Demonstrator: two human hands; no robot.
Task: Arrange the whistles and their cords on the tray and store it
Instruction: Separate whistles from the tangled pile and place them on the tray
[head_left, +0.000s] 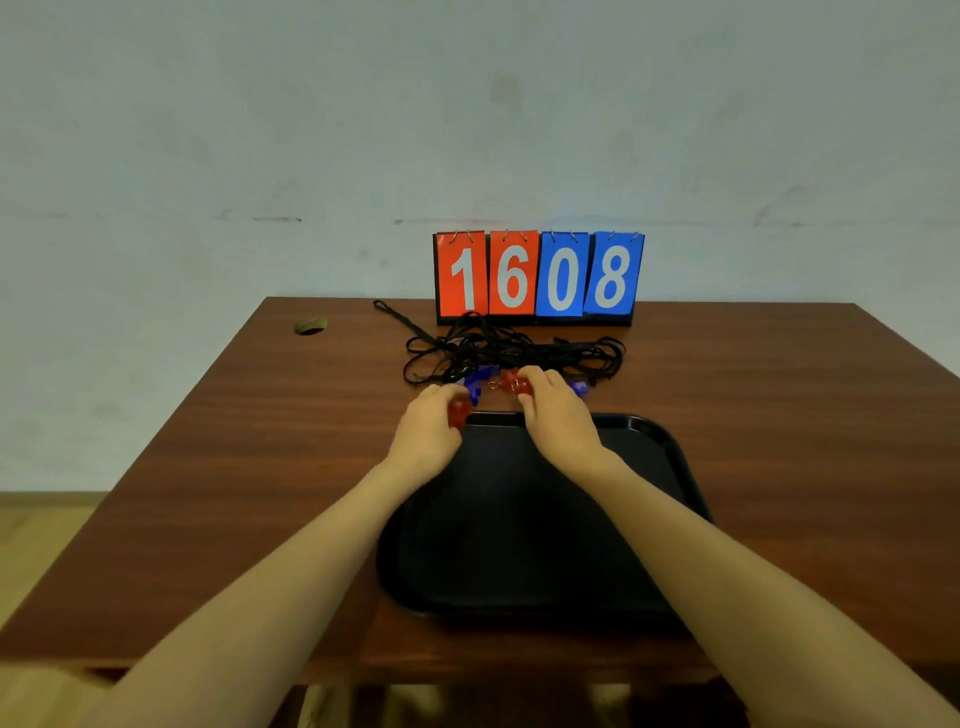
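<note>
On table (260, 441), just past tray's far rim, both hands work at the whistles. L hand (426, 431) sits at tray's (519, 519) far-left corner, fingers curled round left red whistle (458, 413), grasping it; whistle is partly hidden by fingers, right at the rim. R hand (558, 415) reaches over far rim, fingertips pinching right red whistle (514, 387), which lies on table w/ a small metal ring showing at its left end. Left blue whistle (475, 387) lies on table btwn the two hands, just far of L fingers and close to the ring. Right blue whistle (579, 388) peeks out just right of R hand, mostly hidden.

Cords (509, 348), black, lie in one tangled heap on table far of the whistles, one loop trailing off far-left. Can't tell which cord goes to which whistle. Tray is black, rounded corners, near-centre of table under both forearms; none of the whistles or cords are on it.

Scoreboard (537, 275) stands at far edge vs. wall: red 1, red 6, blue 0, blue 8. Hole (310, 326) w/ a ring insert sits in far-left of tabletop.
</note>
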